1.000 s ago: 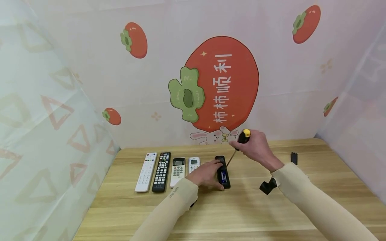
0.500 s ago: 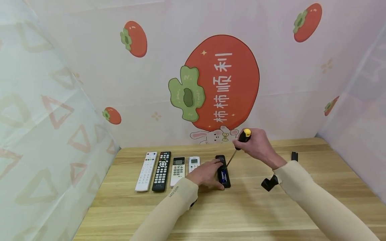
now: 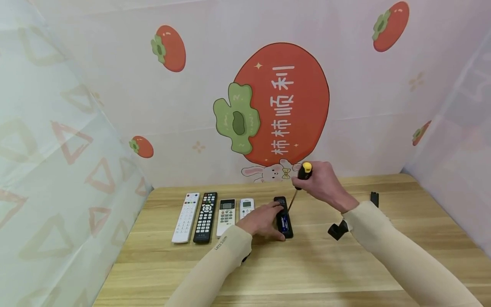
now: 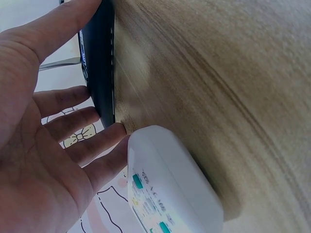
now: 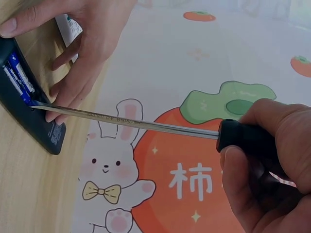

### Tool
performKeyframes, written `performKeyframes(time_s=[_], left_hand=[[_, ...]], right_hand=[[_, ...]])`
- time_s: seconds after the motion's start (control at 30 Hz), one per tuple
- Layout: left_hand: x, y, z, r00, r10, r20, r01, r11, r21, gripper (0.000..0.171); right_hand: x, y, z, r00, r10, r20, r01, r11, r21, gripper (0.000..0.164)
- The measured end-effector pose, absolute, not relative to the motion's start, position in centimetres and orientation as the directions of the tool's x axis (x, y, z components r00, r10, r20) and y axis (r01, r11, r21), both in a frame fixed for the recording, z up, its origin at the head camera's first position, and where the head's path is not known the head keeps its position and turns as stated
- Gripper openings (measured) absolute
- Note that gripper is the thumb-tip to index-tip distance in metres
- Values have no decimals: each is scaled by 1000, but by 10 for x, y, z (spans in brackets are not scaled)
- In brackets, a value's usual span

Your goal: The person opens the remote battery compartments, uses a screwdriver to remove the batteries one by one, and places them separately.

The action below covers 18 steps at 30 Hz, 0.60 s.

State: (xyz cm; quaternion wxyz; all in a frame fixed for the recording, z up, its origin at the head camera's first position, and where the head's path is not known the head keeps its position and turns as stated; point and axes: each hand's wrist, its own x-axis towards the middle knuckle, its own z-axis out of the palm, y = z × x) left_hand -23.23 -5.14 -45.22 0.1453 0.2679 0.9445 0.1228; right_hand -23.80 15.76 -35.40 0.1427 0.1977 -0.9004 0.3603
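A black remote control lies back up on the wooden table, its battery compartment uncovered. Two blue batteries sit side by side in it. My left hand rests against the remote's left side, thumb at the near end, fingers spread and fairly straight, fingertips pressing on its edge. In my right hand I grip the black and yellow handle of a screwdriver. Its shaft slants down and the tip touches inside the compartment at the batteries' far end. The exact contact is too small to tell.
Left of my left hand stand in a row a white remote, a black remote, a white air-conditioner remote and another, partly covered by the hand. A small black cover lies at the right. Printed cloth walls surround the table.
My right hand and the screwdriver handle have shifted slightly left, so the shaft stands a little steeper. The left hand and the remote control have stayed put.
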Motion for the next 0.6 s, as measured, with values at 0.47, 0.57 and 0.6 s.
performKeyframes(time_s=[0.47,0.57,0.6], left_hand=[[-232,-52,-453,-817,540,-202,473,828,300,94],[-232,-51,-452,-820,537,-197,470,829,302,94],[-232,-51,-451,-821,536,-196,469,830,303,94]], right_hand=[[-261,161,-350,-914,-308,262,-403,633,-661,16],[-270,161,-349,-921,-312,233,-384,624,-680,16],[-274,161,-349,-925,-310,219,-372,625,-686,17]])
